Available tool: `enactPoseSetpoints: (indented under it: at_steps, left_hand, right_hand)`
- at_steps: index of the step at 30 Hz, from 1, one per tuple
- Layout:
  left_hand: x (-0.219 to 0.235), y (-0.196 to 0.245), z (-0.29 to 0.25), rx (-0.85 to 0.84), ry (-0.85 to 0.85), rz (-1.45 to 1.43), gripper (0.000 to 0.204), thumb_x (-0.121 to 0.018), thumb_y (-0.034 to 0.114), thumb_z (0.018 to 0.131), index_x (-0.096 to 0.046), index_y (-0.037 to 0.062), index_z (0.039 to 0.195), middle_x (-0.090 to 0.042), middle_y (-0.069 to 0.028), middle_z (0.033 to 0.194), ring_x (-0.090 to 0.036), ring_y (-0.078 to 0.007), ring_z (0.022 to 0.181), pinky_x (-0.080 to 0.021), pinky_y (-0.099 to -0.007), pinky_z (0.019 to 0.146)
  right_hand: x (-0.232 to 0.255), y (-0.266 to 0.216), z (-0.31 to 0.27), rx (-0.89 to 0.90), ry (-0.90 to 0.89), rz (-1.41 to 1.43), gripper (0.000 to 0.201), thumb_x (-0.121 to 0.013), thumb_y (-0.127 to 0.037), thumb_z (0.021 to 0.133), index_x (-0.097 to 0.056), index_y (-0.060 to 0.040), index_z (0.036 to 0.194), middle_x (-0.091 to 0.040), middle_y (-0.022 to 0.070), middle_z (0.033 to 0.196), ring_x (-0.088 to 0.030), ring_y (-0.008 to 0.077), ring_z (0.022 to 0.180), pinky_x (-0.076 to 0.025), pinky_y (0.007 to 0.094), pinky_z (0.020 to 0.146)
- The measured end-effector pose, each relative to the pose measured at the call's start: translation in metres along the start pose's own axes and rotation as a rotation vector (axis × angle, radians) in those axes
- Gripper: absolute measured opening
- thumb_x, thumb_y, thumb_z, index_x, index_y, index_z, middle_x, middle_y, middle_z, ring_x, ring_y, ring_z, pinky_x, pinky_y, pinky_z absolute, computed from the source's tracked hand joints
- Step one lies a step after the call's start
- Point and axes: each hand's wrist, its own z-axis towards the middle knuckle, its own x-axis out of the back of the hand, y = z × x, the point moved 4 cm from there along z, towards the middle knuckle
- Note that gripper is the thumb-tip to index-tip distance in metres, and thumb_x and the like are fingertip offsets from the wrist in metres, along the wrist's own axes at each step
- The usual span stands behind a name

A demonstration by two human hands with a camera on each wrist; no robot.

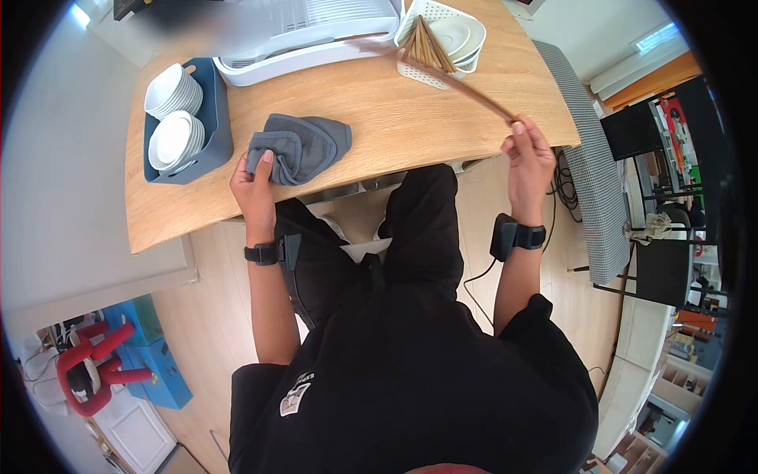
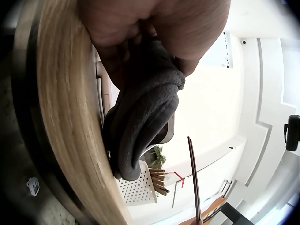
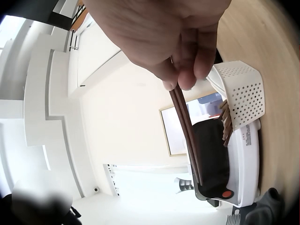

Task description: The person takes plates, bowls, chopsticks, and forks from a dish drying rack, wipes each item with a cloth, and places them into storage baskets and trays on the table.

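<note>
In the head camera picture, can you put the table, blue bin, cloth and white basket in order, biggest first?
1. Table
2. Blue bin
3. Cloth and white basket: too alike to rank

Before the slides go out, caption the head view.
Left hand pinches dark-grey cloth on a pale wooden table; right hand holds long brown chopsticks.

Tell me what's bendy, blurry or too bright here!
Head view: the table looks curved, a smudgy blur covers part of the white rack, and the chopsticks blur at their far end; left wrist view: the cloth is dark against a bright wall; right wrist view: pale, blurry blob, lower left.
</note>
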Motion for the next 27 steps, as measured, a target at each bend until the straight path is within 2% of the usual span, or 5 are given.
enactPoseSetpoints:
  at_steps: [4,6,11,19,27]
  left_hand:
    - [0.0,0.0,-0.001,0.0,-0.013,-0.007,0.017,-0.067,0.01,0.093,-0.064,-0.0021,0.103,-0.066,-0.0014,0.095,-0.057,-0.0056,0.084,-0.045,-0.0206,0.077]
    - [0.0,0.0,-0.001,-0.007,-0.022,-0.008,0.017,-0.067,0.01,0.093,-0.065,-0.0022,0.104,-0.066,-0.0012,0.095,-0.057,-0.0054,0.084,-0.045,-0.0205,0.076]
    - [0.0,0.0,-0.002,0.01,-0.003,0.019,0.018,-0.067,0.011,0.093,-0.065,-0.0022,0.104,-0.066,-0.0006,0.094,-0.056,-0.0052,0.082,-0.045,-0.0206,0.076]
    - [-0.003,0.003,-0.003,0.001,-0.016,0.012,0.018,-0.066,0.011,0.093,-0.064,-0.0025,0.105,-0.066,-0.0014,0.096,-0.056,-0.0059,0.085,-0.044,-0.0209,0.078]
    - [-0.002,0.003,-0.002,0.007,-0.017,0.027,0.016,-0.066,0.01,0.093,-0.064,-0.0022,0.105,-0.066,-0.0015,0.096,-0.056,-0.0057,0.084,-0.045,-0.0208,0.077]
  right_hand:
    - [0.002,-0.025,0.011,0.193,0.167,-0.146,0.031,-0.076,-0.012,0.085,-0.068,0.0039,0.11,-0.07,0.0069,0.088,-0.062,0.0098,0.068,-0.05,0.0206,0.066]
    - [0.001,-0.037,0.014,0.304,0.238,-0.364,0.03,-0.077,-0.012,0.084,-0.07,0.0047,0.108,-0.071,0.0084,0.088,-0.065,0.0116,0.07,-0.051,0.0227,0.069]
    - [-0.006,-0.046,0.016,0.397,0.269,-0.482,0.025,-0.076,-0.013,0.084,-0.073,0.001,0.105,-0.072,0.0077,0.082,-0.068,0.0125,0.072,-0.051,0.0237,0.072]
    - [-0.013,-0.059,0.015,0.737,0.269,-0.739,0.018,-0.075,-0.007,0.085,-0.074,-0.002,0.102,-0.074,0.0064,0.088,-0.068,0.0087,0.073,-0.054,0.0206,0.067]
    - [-0.032,-0.059,0.004,0.838,0.128,-0.753,0.016,-0.076,0.001,0.078,-0.074,-0.002,0.094,-0.074,0.009,0.088,-0.069,0.0136,0.072,-0.053,0.0238,0.066]
